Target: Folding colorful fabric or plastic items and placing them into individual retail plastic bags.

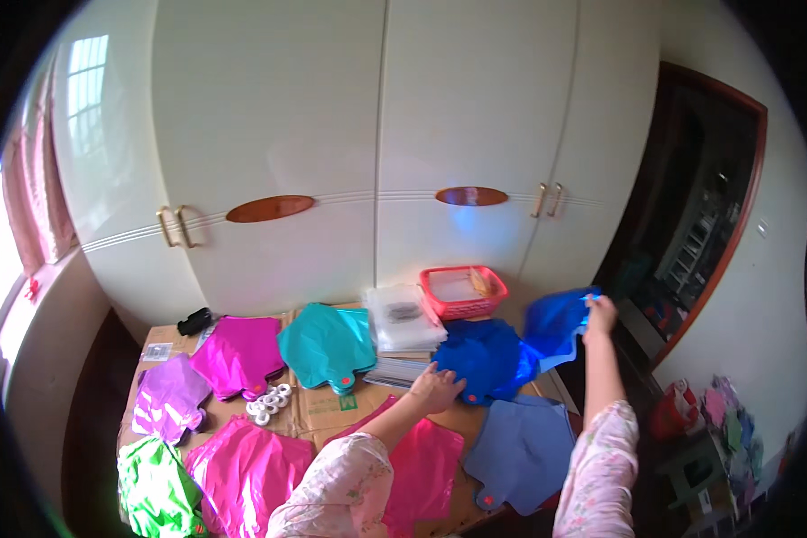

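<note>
My right hand [601, 316] is raised at the right, closed on the edge of a shiny blue foil sheet [556, 325], which looks like a flat, uninflated balloon. The sheet hangs down to the left, its lower end by a stack of dark blue foil pieces [482, 357] on the cardboard. At that stack's left edge rests my left hand [436, 389], fingers apart and reaching toward the tab with a red dot. Just behind my left hand lie thin grey-white strips [394, 371] and a stack of clear plastic bags [402, 314].
Flat foil stacks in teal [327, 345], magenta [238, 354], purple [170, 394], green [157, 484], pink [247, 466] and grey-blue [522, 453] cover the cardboard. White rolls [267, 403] sit among them. A red basket [463, 305] stands at the back, before a white cabinet [278, 108].
</note>
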A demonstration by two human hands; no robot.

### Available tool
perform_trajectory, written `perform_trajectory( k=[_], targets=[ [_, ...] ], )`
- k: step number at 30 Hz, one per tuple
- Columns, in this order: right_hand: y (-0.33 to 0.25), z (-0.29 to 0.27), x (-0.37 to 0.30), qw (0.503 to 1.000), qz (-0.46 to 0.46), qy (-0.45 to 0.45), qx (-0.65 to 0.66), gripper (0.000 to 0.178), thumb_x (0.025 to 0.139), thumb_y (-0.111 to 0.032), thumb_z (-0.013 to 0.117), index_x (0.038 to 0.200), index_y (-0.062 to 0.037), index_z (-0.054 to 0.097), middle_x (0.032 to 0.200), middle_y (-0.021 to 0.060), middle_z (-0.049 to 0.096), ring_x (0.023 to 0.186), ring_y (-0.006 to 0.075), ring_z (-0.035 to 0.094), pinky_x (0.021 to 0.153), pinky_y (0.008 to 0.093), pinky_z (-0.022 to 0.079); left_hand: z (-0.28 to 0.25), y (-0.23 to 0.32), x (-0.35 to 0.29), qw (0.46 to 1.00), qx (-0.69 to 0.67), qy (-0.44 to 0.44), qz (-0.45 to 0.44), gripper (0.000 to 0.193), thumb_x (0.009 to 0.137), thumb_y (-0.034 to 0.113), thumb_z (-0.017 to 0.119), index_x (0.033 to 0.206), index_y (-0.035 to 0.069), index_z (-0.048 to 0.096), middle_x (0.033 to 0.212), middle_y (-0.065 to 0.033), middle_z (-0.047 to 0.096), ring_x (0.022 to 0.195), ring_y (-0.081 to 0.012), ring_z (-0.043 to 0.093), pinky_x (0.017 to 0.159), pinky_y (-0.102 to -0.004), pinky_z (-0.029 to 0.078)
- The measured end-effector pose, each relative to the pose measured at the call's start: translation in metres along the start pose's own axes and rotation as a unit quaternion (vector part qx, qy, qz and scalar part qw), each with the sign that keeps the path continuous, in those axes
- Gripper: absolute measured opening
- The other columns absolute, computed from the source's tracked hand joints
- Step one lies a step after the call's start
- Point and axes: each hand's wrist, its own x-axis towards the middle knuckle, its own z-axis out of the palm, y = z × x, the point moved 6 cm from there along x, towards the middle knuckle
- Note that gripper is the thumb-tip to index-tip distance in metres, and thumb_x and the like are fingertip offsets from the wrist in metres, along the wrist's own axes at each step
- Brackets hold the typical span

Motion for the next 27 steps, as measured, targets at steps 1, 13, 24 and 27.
perform_trajectory(
  k=[1, 13, 24, 27],
  targets=[
    [-0.019, -0.018, 0.027, 0.989, -0.106, 0.028, -0.103, 0.012, 0.084, -0.006, 0.063, 0.074, -0.0042, 0.057, 0.069, -0.0012, 0.056, 0.064, 0.0112, 0.052, 0.059, 0.0303, 0.042, -0.002, 0.007, 0.006, 1.0, -0.008, 0.008, 0.006, 0.04, 0.088, 0.021, 0.047, 0.127, 0.016, 0.054, 0.113, -0.0113, 0.059, 0.112, -0.0264, 0.056, 0.106, -0.0521, 0.031],
    [-0.216, 0.27, -0.217, 0.681, -0.651, -0.284, -0.179, 0.007, 0.076, -0.012, 0.055, 0.074, -0.012, 0.062, 0.076, 0.0052, 0.063, 0.077, 0.0236, 0.065, 0.064, 0.0368, 0.053, -0.098, -0.106, -0.14, 0.989, 0.032, 0.007, -0.143, 0.043, 0.086, 0.032, 0.058, 0.125, 0.013, 0.055, 0.14, -0.011, 0.044, 0.135, -0.0268, 0.035, 0.111, -0.0521, 0.023],
    [-0.094, 0.37, -0.449, 0.592, -0.619, -0.502, -0.119, 0.012, 0.075, -0.013, 0.055, 0.07, -0.0124, 0.066, 0.079, 0.0029, 0.064, 0.08, 0.022, 0.065, 0.07, 0.0369, 0.053, -0.098, -0.167, -0.291, 0.962, -0.023, 0.016, -0.271, 0.035, 0.081, 0.027, 0.062, 0.113, 0.012, 0.061, 0.127, -0.0097, 0.055, 0.129, -0.0291, 0.042, 0.107, -0.0518, 0.03],
    [-0.087, 0.364, -0.451, 0.607, -0.564, -0.549, -0.111, 0.012, 0.077, -0.016, 0.057, 0.078, -0.0093, 0.067, 0.086, 0.0053, 0.065, 0.085, 0.0257, 0.064, 0.076, 0.0397, 0.052, -0.091, -0.167, -0.287, 0.965, -0.045, 0.028, -0.259, 0.037, 0.08, 0.026, 0.063, 0.114, 0.013, 0.061, 0.128, -0.0091, 0.054, 0.13, -0.0288, 0.041, 0.108, -0.0524, 0.029]
  ],
)
